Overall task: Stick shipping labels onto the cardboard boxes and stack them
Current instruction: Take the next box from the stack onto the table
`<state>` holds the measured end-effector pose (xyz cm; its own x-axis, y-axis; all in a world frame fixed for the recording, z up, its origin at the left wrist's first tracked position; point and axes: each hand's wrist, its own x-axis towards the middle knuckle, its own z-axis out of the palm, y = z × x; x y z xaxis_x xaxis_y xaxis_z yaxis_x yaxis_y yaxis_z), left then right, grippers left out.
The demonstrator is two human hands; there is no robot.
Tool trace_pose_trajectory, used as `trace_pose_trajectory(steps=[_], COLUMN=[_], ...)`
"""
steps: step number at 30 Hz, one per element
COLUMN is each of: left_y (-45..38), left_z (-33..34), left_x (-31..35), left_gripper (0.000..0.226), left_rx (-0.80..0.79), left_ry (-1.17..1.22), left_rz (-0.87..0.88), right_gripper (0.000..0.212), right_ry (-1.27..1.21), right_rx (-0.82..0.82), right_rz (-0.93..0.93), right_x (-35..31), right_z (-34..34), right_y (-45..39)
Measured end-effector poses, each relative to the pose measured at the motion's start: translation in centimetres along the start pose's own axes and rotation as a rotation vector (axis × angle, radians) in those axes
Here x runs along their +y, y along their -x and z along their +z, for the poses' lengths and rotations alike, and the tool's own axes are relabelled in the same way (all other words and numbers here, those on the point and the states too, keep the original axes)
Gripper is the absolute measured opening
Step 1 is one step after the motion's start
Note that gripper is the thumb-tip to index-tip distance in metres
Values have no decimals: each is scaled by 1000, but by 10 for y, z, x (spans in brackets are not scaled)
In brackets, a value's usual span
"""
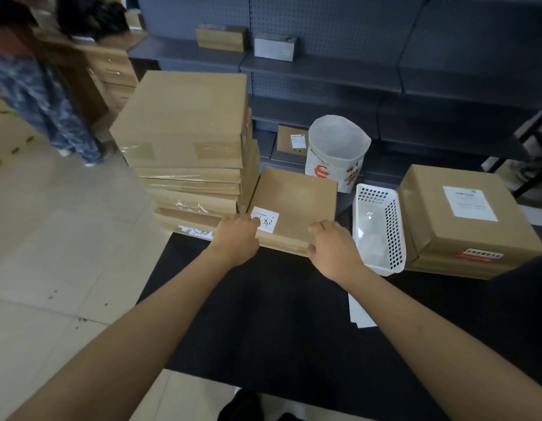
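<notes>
- My left hand (pixel 237 238) presses the label (pixel 265 219) onto the box (pixel 297 205), fingers curled (blurred).
- My right hand (pixel 332 249) grips the box's near right edge.
- A stack (pixel 187 141) stands left.

brown box (pixel 297 208), white label (pixel 265 219), white basket (pixel 379 226).

Two bare forearms, no sleeves, left hand (pixel 236 238) and right hand (pixel 332 250) without gloves, rings or watch
</notes>
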<state>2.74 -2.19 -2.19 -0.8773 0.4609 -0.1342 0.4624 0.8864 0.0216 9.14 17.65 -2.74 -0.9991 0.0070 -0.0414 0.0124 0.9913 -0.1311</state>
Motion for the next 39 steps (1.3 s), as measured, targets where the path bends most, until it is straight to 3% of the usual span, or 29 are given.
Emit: trace_pose_trajectory(steps=[7,12,20,24,31,33,37,39], left_y=[-30,-60,-82,-79,-34,-16,4,7], left_z=[16,49,122,142,130,128,130,134], left_x=[-17,-19,-7,1,22,25,26,27], left_gripper=[39,47,62,64,50,44,43,46], left_rx=[-50,-43,-26,105,104,182,308,349], left_ry=[93,450,337,324,518,643,954,998], left_rz=[79,86,22,11,-44,-113,-429,-502], right_gripper=[40,41,61,65,62,61,56,53], right_ry=[-46,-417,-723,-890,-971,-971,-1024,-1054], right_rx=[-37,95,194,154,142,116,112,110], right_rz=[144,463,787,811,843,832,824,819], right_x=[-4,6,24,32,40,40,35,31], right_z=[25,58,109,121,119,118,122,127], right_y=[-26,-41,-58,-59,-17,3,38,52])
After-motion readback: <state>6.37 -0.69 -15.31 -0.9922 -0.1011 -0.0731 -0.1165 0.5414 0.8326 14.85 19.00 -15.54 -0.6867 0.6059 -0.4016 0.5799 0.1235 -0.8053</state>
